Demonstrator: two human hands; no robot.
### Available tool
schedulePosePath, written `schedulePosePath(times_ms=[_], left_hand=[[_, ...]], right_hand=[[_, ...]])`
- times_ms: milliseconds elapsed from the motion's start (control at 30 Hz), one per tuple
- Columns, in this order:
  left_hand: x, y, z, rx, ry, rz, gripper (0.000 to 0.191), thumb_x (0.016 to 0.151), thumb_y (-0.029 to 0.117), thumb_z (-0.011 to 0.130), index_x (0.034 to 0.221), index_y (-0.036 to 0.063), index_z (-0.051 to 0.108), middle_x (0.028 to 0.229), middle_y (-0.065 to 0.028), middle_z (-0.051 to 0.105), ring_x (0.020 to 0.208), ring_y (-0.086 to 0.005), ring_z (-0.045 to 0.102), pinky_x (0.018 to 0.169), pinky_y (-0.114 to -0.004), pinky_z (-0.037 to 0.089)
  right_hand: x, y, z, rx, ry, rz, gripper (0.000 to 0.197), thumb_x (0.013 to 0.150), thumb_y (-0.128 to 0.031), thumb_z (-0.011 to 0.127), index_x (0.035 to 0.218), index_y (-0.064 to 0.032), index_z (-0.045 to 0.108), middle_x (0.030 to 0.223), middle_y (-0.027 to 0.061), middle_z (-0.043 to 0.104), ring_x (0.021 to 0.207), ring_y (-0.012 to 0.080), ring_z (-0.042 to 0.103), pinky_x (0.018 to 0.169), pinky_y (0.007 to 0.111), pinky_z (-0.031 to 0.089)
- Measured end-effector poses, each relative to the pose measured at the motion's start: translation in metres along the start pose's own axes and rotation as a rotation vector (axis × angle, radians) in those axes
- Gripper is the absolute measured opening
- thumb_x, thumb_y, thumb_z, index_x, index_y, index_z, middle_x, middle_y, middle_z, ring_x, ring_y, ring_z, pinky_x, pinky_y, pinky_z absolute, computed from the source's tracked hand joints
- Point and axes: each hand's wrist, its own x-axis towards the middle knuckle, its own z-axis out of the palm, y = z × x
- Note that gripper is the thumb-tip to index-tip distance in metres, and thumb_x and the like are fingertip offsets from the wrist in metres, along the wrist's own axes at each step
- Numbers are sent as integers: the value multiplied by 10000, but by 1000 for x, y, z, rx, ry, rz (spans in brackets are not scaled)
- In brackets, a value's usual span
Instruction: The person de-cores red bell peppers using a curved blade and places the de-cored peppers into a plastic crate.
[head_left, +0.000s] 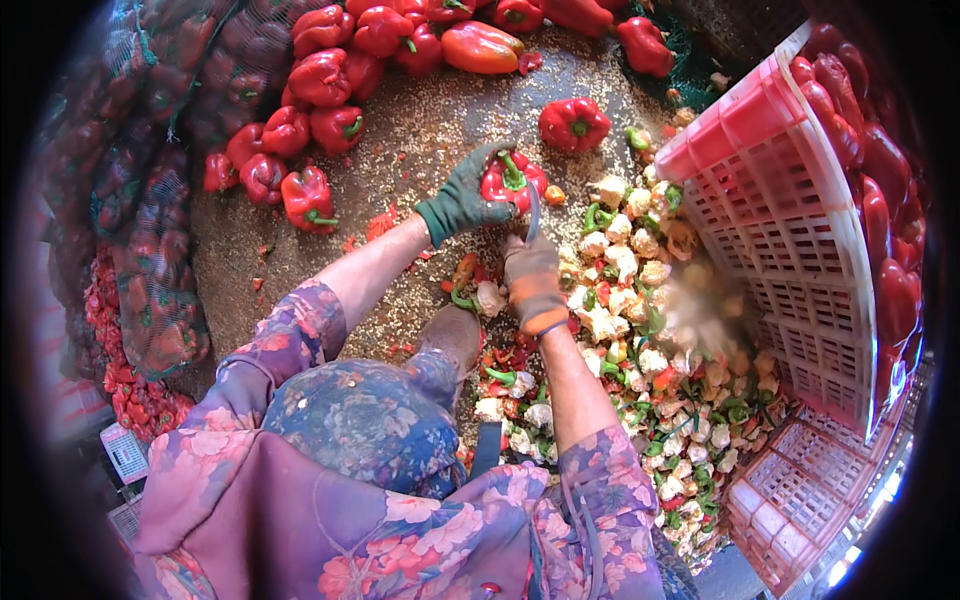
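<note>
My left hand (472, 191), in a dark green glove, grips a red bell pepper (493, 184) whose green stem (514, 172) faces up toward me. In my right hand (534, 285), gloved in grey-brown and orange, is a knife with a curved metal blade (534, 213). The blade's tip lies against the pepper's right side, close to the stem; whether it has gone into the flesh I cannot tell. The knife's handle is hidden inside the fist. Just beyond the held pepper rests another whole red pepper (574, 124) on the seed-strewn floor (442, 120).
Whole red peppers (321, 77) are heaped at the far left and top. Mesh sacks of peppers (161, 285) line the left. Cut pepper cores (622, 262) with pale seeds cover the floor at right, beside a tilted plastic crate (780, 225) with peppers behind its wall. A second crate (795, 480) stands lower right.
</note>
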Motion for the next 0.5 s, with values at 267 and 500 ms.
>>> schedulePosePath(times_ms=[267,500], left_hand=[[8,-31,-22,673,102,152,819,647,314,835,1301,76,404,1238,-131,479,1129,-243,511,993,-329,442],[-2,5,-4,324,203,-150,842,562,249,891,1256,107,435,1159,-101,558,1082,-221,552,946,-325,484]], right_hand=[[29,-3,4,-81,-56,150,226,821,-144,499,898,26,627,763,262,637,717,398,642,655,429,518],[45,0,6,37,-271,355,259,820,-181,544,925,37,634,905,284,638,928,396,628,824,425,498]])
